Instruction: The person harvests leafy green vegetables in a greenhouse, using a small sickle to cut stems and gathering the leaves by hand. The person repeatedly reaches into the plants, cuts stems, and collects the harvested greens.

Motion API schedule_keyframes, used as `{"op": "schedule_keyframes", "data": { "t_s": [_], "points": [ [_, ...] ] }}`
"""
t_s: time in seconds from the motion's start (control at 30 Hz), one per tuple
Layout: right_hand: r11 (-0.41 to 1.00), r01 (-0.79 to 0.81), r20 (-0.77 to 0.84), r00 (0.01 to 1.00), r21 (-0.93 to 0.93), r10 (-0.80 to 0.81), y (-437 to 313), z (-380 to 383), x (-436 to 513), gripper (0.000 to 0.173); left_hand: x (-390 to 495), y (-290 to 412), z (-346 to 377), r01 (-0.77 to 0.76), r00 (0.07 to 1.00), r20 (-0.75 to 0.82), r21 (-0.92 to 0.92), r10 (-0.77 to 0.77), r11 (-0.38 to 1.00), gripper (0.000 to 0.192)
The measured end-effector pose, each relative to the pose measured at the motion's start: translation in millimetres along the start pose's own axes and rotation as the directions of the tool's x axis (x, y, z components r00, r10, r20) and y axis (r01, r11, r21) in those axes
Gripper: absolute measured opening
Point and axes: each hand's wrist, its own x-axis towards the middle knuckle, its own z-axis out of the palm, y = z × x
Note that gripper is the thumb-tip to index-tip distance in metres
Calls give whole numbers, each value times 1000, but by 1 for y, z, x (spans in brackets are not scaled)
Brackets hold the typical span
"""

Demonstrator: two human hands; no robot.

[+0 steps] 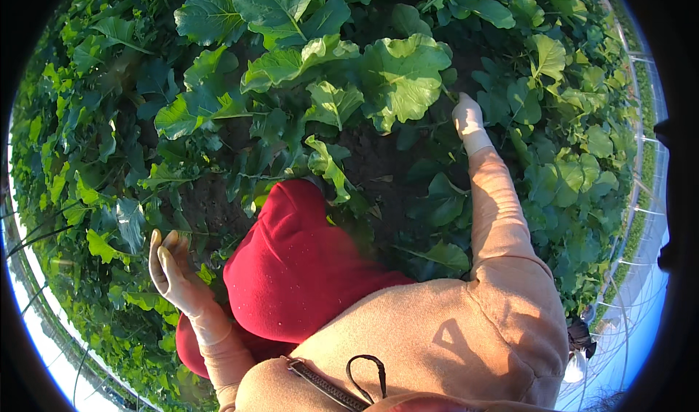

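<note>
My left hand [177, 275], in a pale glove, is raised beside my red-trousered knee at the lower left, its fingers apart and nothing between them. Stretched forward on the right, my right hand [467, 116] wears a similar glove and is at the stalk of a large leafy green plant [404, 79]. Its fingertips are partly hidden, so whether they grip the stalk is unclear. Broad, lobed leaves [330, 103] spread in front of me over dark soil [377, 161].
Dense leafy plants [568, 166] surround me on both sides. A curved metal frame [636, 112] with thin bars runs along the right rim. At the lower right, behind my shoulder, a dark object and a white one [575, 367] are partly visible.
</note>
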Motion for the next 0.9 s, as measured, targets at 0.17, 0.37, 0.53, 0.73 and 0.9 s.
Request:
{"op": "schedule_keyframes", "data": {
  "t_s": [0.17,0.37,0.53,0.73,0.9],
  "points": [
    [991,51,-155,985,-128,-71,14,-149,-79,18,-41,91,26,-412,898,74,-207,434,888,38],
    [838,384,-15,906,-389,-422,-6,-238,-177,14,-149,140,133,-332,546,651,-410,527,850,39],
    [635,669,-231,596,-387,-769,-34,-246,-264,7,-212,82,219,-793,189,844,-171,503,585,83],
    [577,817,-524,489,-6,-698,-51,-238,-303,10,-219,55,237,-802,168,881,-139,443,581,121],
    [215,867,-758,497,449,-423,-84,-230,-309,26,-224,63,244,299,321,943,-191,90,935,84]
  ]
}}
